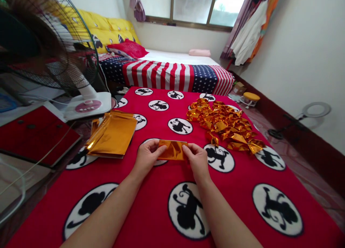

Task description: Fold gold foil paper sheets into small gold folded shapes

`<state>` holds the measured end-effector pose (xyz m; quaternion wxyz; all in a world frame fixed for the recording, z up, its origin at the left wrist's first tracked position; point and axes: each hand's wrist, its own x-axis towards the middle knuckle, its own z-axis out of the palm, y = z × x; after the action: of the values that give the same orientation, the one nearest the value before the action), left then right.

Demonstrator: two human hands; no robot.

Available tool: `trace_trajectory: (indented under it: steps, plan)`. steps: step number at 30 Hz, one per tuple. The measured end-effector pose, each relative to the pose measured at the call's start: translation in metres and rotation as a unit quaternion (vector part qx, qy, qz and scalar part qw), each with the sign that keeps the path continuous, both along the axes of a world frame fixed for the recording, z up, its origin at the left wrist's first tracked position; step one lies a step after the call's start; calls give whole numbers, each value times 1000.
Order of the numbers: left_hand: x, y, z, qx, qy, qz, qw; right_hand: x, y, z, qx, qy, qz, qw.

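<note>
Foil sheet (173, 150) pinched at its ends by my left hand (147, 155) and right hand (197, 158), thumbs closed on it; cardboard box (239, 87) near wall (293, 50), contents unclear to me.

Daylight pours in through the far window (192, 5), its right pane blown out to white! Bright glints on the gold foil (114, 134) at left, the near corners dimmer, the fan (45, 36) smeared and dark, and wide-angle stretch bending the edges.
</note>
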<state>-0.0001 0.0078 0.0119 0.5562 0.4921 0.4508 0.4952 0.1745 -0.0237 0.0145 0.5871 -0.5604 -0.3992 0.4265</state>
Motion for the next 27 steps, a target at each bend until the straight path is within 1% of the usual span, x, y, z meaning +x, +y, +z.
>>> trace_trajectory:
  steps: [7, 12, 15, 27]
  plan:
    - [-1, 2, -4, 38, 27, 46, 998, 1, 1, -3, 13, -20, -12, 1000]
    - [-1, 1, -2, 36, 33, 48, 998, 1, 2, -2, 16, -20, -19, 999]
    - [-2, 1, -1, 47, 44, 49, 997, 1, 2, -2, 14, -18, -19, 1000]
    - [-4, 2, -6, 68, 46, 93, 992, 1, 1, -2, 28, -15, -27, 999]
